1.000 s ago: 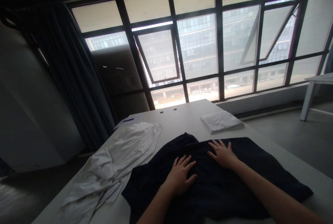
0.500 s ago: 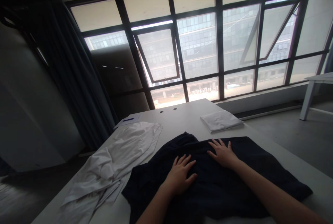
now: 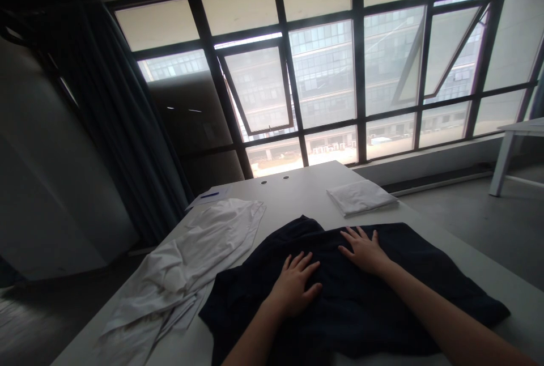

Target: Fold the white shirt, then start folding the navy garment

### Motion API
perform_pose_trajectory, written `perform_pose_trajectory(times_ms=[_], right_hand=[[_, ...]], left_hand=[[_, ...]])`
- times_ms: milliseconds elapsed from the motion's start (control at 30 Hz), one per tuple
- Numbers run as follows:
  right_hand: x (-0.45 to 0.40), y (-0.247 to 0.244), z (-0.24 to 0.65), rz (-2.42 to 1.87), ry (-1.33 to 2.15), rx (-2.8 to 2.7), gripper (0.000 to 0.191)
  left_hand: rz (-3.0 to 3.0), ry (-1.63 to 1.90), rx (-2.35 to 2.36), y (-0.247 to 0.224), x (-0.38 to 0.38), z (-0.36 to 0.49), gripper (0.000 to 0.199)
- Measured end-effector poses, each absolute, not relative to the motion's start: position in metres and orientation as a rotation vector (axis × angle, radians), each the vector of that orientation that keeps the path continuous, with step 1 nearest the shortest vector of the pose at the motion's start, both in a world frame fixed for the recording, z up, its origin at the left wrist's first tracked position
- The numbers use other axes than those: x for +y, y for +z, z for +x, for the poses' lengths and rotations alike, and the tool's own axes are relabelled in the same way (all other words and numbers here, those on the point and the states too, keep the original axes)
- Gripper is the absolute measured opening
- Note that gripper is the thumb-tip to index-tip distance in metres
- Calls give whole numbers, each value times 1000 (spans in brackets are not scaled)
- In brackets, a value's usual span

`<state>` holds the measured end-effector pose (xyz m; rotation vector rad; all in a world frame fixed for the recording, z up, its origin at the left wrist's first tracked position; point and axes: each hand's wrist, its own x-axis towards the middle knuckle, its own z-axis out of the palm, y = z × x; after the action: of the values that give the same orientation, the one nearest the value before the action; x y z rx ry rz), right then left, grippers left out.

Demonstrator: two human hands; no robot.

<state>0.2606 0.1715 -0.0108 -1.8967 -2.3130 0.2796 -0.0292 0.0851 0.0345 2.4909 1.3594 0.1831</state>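
A dark navy garment (image 3: 361, 303) lies spread over the near part of the white table (image 3: 297, 193). My left hand (image 3: 295, 286) rests flat on its middle, fingers spread. Farther up and to the right, my right hand (image 3: 364, 250) lies near the garment's far edge, its fingers also apart. Neither hand grips the cloth. To the left is a crumpled white garment (image 3: 182, 258), close beside the navy one. A folded white cloth (image 3: 361, 197) sits beyond the navy garment, toward the table's right edge.
Paper with a blue pen (image 3: 209, 195) lies at the table's far left edge. A dark curtain (image 3: 127, 128) hangs at the left. Large windows (image 3: 325, 77) stand behind the table, two panes tilted. Another white table (image 3: 508, 150) is at the far right.
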Motion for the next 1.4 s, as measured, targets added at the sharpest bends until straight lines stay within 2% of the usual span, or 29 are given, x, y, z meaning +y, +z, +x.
perform_pose_trajectory(times_ms=[1067, 1167, 1400], right_hand=[[170, -6, 260, -1904, 295, -2315, 73], [170, -3, 263, -1917, 318, -2326, 74], [174, -2, 272, -1912, 393, -2360, 81]], left_hand=[[2481, 201, 1375, 34, 85, -30, 61], [2458, 179, 1431, 34, 87, -30, 67], [2208, -82, 1731, 44, 93, -55, 96]])
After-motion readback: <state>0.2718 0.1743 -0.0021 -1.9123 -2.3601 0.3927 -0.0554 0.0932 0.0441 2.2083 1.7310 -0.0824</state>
